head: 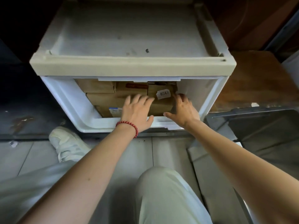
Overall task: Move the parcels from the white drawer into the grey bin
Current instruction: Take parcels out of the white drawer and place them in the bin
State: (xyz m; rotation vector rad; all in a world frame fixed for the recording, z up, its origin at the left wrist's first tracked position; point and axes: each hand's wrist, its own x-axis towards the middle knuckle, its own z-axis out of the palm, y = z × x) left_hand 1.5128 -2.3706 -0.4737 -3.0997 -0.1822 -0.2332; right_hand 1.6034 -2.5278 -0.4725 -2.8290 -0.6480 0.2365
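Grey tiled floor (132, 152). White drawer (68, 101), pulled open: at least 3 brown parcels (103, 98) visible, count uncertain. Left hand (137, 110), fingers spread flat on top parcel; right hand (183, 109) open at its side, nothing gripped. Advice: squeeze both sides, lift clear. 1 grey bin (258, 126), right.

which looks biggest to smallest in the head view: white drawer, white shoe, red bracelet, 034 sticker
1. white drawer
2. white shoe
3. red bracelet and 034 sticker: alike in extent, not ranked.
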